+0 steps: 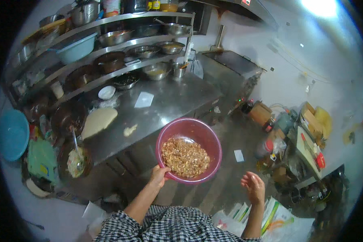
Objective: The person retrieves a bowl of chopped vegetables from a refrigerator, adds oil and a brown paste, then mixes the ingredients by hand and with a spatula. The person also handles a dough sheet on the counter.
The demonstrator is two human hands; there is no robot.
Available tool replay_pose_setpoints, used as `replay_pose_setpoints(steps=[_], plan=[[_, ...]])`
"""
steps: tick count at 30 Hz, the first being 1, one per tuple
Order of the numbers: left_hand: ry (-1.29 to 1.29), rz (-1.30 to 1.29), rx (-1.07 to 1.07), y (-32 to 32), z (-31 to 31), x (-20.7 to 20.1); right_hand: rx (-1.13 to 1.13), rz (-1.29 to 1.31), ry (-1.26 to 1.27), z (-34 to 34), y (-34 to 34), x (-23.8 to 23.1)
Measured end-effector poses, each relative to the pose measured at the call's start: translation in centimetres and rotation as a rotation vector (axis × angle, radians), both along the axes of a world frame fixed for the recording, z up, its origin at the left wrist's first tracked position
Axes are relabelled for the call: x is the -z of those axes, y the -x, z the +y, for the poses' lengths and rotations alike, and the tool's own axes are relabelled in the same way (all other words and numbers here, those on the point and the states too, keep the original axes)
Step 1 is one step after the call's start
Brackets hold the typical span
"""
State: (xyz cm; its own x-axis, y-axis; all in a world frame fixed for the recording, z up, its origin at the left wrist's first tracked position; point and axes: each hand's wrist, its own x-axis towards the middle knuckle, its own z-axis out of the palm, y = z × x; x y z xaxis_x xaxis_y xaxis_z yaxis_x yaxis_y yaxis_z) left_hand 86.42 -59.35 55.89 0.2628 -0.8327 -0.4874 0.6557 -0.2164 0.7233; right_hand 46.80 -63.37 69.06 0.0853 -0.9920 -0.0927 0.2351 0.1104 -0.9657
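Note:
My left hand (pixel 159 176) is closed on the near-left rim of a dark pink plastic basin (pixel 210 135). Inside lies a heap of chopped, brownish crumbly filling (pixel 184 158), banked toward the near side. The basin tilts a little and is held out over the floor, just off the steel worktop's edge. Off to the right, my right hand (pixel 253 184) is in the air with its fingers loosely apart, holding nothing and not touching the basin. On the steel worktop (pixel 169 97) rest a slab of pale dough (pixel 99 122) and a small dough scrap (pixel 130 130).
Steel shelves (pixel 125 42) with several bowls rise behind the worktop. A bowl of pale filling with a spoon (pixel 75 163) stands at left, near a blue basin (pixel 13 135). At right, a cutting board (pixel 309 153) carries a red-handled knife. Printed sacks (pixel 276 220) lie close by my right forearm.

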Motion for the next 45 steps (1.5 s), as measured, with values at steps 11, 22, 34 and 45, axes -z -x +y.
replay_pose_setpoints(steps=[11,22,34,45], plan=[[0.105,0.119,-0.252,0.7,-38.1,2.2,-0.034,-0.093,-0.032,-32.3,4.8,6.4],[-0.039,0.292,-0.593,2.6,-60.4,4.3,-0.399,0.039,0.059,-59.9,-9.6,-0.1],[0.368,-0.649,-0.465,-22.3,-48.1,-0.3,-0.518,0.101,0.008,-64.6,-25.7,0.5],[-0.783,-2.137,-0.470,-62.6,-41.6,-17.6,-0.560,0.204,0.134,-67.5,-29.3,7.0]])
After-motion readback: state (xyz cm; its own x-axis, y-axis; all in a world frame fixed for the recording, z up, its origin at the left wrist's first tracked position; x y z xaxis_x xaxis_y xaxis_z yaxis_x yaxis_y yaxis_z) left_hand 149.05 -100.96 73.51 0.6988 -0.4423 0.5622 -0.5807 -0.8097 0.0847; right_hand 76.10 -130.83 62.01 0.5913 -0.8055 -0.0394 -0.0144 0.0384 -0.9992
